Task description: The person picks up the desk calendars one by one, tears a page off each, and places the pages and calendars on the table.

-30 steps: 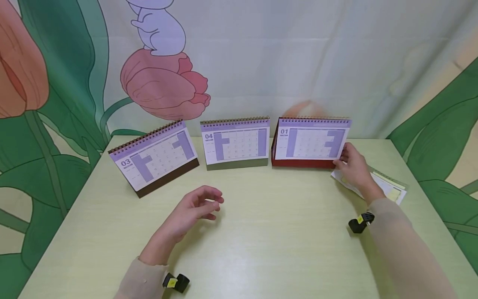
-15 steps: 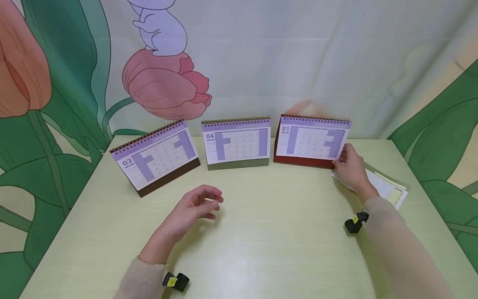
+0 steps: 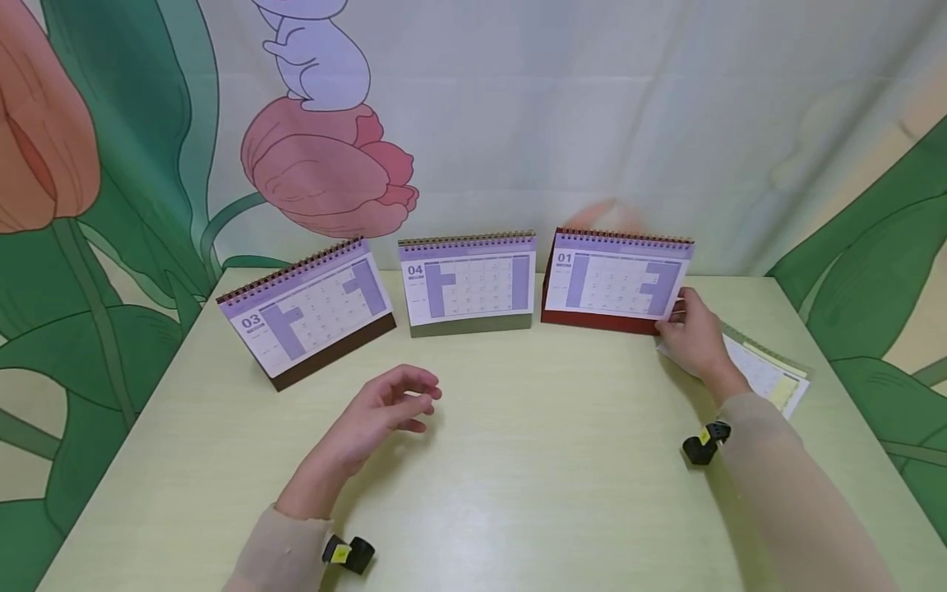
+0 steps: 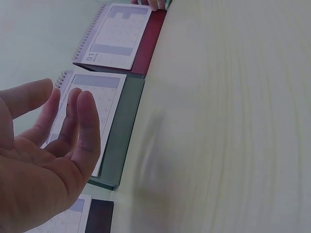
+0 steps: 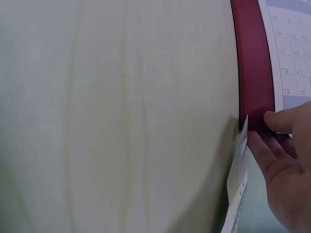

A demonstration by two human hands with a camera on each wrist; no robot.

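Note:
A red-based desk calendar (image 3: 620, 275) marked 01 stands upright at the back right of the table. My right hand (image 3: 695, 333) pinches its lower right corner, thumb (image 5: 278, 121) on the front and the other fingers behind the edge. My left hand (image 3: 388, 411) hovers in front of the other calendars, fingers loosely curved around nothing. Beyond it stands a green-based desk calendar (image 3: 469, 284) marked 04. To the left, a brown-based desk calendar (image 3: 311, 312) marked 03 stands turned at an angle. In the left wrist view, the left hand (image 4: 53, 145) overlaps the green-based calendar.
Another calendar (image 3: 777, 378), with yellow-green pages, lies flat at the right, partly hidden by the right hand and wrist. All of these are on a pale wood-grain table (image 3: 533, 460). Behind the table hangs a curtain (image 3: 503, 123) printed with flowers and leaves.
The red-based calendar has turned slightly, its left end going back and its right end coming forward with my right hand. The left hand has stayed almost still.

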